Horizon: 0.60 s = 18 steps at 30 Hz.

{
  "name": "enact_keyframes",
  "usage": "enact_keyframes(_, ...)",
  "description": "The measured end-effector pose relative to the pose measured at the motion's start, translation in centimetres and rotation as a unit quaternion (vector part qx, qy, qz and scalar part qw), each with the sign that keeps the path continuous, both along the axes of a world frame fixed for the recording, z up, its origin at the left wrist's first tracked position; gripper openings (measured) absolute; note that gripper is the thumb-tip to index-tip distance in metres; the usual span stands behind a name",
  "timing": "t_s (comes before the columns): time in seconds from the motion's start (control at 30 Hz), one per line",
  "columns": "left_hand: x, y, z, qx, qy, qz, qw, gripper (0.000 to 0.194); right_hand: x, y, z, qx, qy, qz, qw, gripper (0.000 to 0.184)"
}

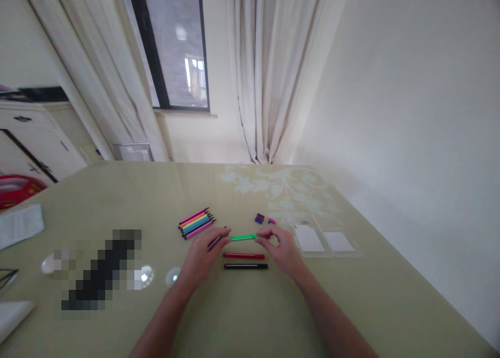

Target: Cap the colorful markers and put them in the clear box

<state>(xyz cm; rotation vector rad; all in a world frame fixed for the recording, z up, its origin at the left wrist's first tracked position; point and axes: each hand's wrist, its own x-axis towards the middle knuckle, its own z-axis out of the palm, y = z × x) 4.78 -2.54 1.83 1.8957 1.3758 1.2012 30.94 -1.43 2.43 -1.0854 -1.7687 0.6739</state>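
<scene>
Pinched at opposite ends by the left hand (200, 254), which also held a dark pen (213, 243), and right hand (283, 248), probably for control, the green felt-tip pen (242, 238) sat beyond the red marker (244, 256).

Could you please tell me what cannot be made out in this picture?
Head view: ends of the green pen, hidden by the left hand and right hand.
Head view: dark object at left, masked by pixelation.
Head view: red item, cut off by the left edge.
</scene>
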Motion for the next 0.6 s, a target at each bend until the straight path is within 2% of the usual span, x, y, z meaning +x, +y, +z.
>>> enact_keyframes(0.13,-2.6,0.5,0.1,-0.022,0.055,0.144,0.988,0.032,2.0,0.6,0.4,-0.012,-0.029,-0.020,0.999,0.015)
enact_keyframes(0.2,-3.4,0.6,-0.1,-0.053,0.110,0.175,0.977,0.030,2.6,0.8,0.5,-0.025,-0.059,-0.020,0.998,0.010)
enact_keyframes(0.33,-3.4,0.3,-0.8,-0.102,0.188,0.152,0.965,0.026,2.7,0.7,0.2,-0.049,-0.126,0.024,0.990,0.004)
enact_keyframes(0.47,-2.9,0.2,-1.2,-0.105,0.232,0.141,0.957,0.024,2.2,0.2,-0.2,-0.052,-0.174,0.058,0.982,0.010)
enact_keyframes(0.6,-2.9,0.1,-1.1,-0.097,0.274,0.148,0.945,0.025,1.9,0.1,-0.5,-0.049,-0.188,0.075,0.978,0.005)
